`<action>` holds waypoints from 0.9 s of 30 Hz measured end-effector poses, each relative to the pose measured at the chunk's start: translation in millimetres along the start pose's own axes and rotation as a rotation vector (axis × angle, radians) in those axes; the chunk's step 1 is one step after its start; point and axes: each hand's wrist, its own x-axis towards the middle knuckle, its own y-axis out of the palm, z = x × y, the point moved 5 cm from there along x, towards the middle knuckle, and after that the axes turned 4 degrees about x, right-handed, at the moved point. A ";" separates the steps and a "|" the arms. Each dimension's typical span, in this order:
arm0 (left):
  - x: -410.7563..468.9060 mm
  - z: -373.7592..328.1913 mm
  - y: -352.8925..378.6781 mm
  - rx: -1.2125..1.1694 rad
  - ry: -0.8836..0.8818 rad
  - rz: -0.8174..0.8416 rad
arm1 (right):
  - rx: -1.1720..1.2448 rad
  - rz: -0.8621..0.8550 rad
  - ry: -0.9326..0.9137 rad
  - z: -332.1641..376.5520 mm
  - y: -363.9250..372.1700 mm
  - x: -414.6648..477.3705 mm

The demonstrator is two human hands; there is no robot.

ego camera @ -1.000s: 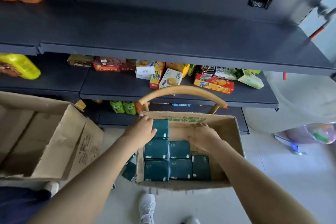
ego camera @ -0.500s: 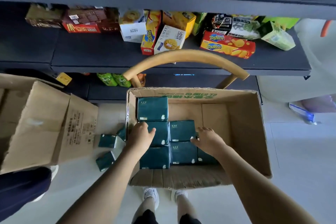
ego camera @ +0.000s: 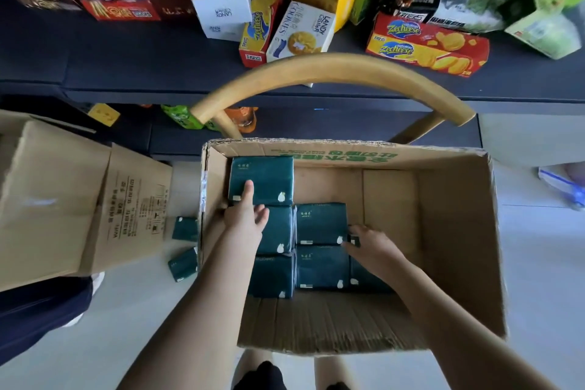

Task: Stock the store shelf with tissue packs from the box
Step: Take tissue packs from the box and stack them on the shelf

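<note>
Cardboard box (ego camera: 459,231) below the shelf (ego camera: 126,66), with the tissue packs (ego camera: 319,225) still lying in its left half. Both hands have dropped inside to begin picking. The left hand (ego camera: 245,218) rests open-fingered on the far-left packs, while the right hand (ego camera: 370,244) touches a mid-box pack, its grip indiscernible.

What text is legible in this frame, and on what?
"Zecheese": red and yellow cracker box, twice.
"LANDY Cookies": white cookie box.
"LANDY": taller white box, upside down.
Green print on the cardboard box and labels on the tissue packs: too blurred or small to read.
</note>
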 end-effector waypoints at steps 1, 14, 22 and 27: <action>-0.6 0.5 0.6 0.013 -0.002 0.008 | 0.017 0.002 0.005 -2.3 -0.3 1.2; -12.6 18.4 -24.6 -0.058 0.071 0.157 | 0.411 -0.083 0.155 -3.4 19.7 57.7; -29.5 19.1 -33.7 -0.085 0.148 0.209 | 0.781 -0.204 0.181 -14.7 16.2 45.0; -64.8 17.0 -42.8 -0.140 0.156 0.246 | 0.760 -0.318 0.127 -23.1 -24.3 -1.6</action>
